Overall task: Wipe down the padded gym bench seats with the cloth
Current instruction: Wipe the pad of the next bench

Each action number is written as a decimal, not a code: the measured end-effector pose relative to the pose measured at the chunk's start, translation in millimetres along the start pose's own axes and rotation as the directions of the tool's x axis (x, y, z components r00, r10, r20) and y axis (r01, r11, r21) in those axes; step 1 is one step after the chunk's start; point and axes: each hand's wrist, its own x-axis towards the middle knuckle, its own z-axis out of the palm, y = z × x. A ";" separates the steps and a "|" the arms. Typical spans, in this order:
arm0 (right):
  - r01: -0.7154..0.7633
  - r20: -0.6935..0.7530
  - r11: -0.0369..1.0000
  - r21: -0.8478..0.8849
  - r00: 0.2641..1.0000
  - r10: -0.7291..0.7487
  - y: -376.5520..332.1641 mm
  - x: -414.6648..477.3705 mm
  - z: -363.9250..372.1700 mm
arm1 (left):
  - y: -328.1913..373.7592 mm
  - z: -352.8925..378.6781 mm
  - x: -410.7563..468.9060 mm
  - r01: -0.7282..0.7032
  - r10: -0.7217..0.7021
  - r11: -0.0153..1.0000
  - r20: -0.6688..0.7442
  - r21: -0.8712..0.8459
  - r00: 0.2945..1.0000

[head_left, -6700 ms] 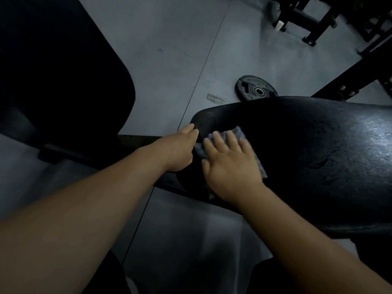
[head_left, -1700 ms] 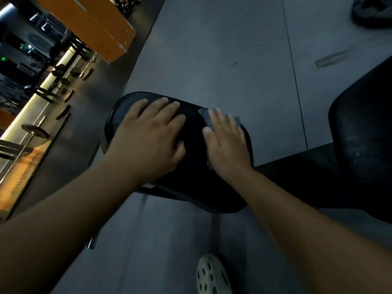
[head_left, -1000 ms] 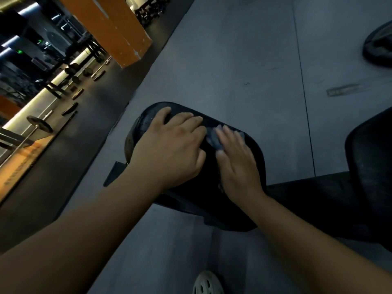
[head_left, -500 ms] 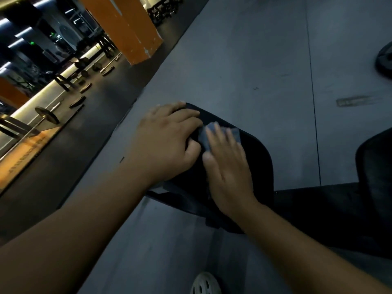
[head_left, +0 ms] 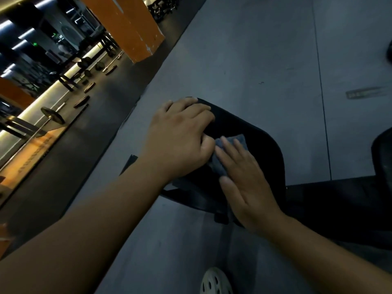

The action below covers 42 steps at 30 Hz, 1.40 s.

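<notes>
A small black padded seat (head_left: 263,151) sits at the centre of the head view. A grey-blue cloth (head_left: 240,141) lies on its top, mostly hidden under my right hand (head_left: 248,183), which presses it flat with straight fingers. My left hand (head_left: 180,136) rests on the pad's far left part, fingers bent slightly at the edge and the thumb next to the cloth. A larger black bench pad (head_left: 384,160) shows at the right edge, joined by a dark frame (head_left: 331,200).
Grey floor surrounds the seat. My light perforated shoe (head_left: 215,282) is at the bottom. An orange pillar (head_left: 127,26) stands at the upper left, with a barbell (head_left: 52,115) and weights along a lit strip. A floor label (head_left: 363,94) lies at the right.
My right hand has slid the cloth back toward me on the small seat. My left hand stays on the pad's far left edge, its thumb now beside the cloth.
</notes>
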 end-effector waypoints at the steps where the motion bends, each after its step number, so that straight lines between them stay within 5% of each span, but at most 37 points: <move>1: -0.039 -0.029 0.999 0.021 0.999 0.040 9.3 8.0 -1.9 | -1.0 0.8 -0.4 0.003 -0.003 1.000 0.000 0.011 1.000; 5: -0.365 -0.044 0.930 0.050 0.929 0.367 5.4 72.9 -5.1 | -0.1 -1.7 1.4 0.012 -0.011 1.000 -0.004 0.017 1.000; 11: -0.020 -0.034 0.998 0.064 0.999 0.022 0.3 13.0 1.6 | -0.1 -1.4 0.4 0.026 -0.029 0.999 -0.074 -0.043 0.997; 16: -0.288 -0.043 0.956 0.046 0.956 0.290 8.7 67.3 -3.8 | 2.5 -2.8 1.7 0.034 -0.035 0.999 -0.040 -0.017 0.999; 21: 0.018 -0.004 1.000 0.009 1.000 -0.018 -10.7 11.6 4.1 | 0.5 -1.0 0.8 0.016 -0.017 1.000 -0.047 -0.024 0.999; 23: 0.033 -0.017 0.999 0.015 0.999 -0.033 14.5 13.0 -3.4 | 0.0 -1.3 0.7 0.019 -0.020 1.000 -0.050 -0.016 0.999; 27: -0.345 -0.027 0.939 0.007 0.938 0.345 18.4 81.1 -5.1 | 2.0 -2.7 1.1 0.029 -0.029 1.000 -0.030 -0.002 0.999; 33: 0.028 -0.007 0.999 0.016 1.000 -0.028 -5.3 13.9 0.6 | 1.7 -3.1 -0.3 0.010 -0.017 0.998 -0.099 -0.062 0.995; 38: -0.278 -0.034 0.961 0.012 0.960 0.278 -5.7 88.5 1.9 | 2.3 -8.0 1.2 -0.001 -0.003 0.994 -0.030 -0.106 1.000; 42: -0.034 -0.011 0.999 -0.020 0.999 0.034 -36.4 52.2 8.6 | -14.8 -11.2 -18.1 0.071 -0.077 0.969 -0.017 -0.235 0.997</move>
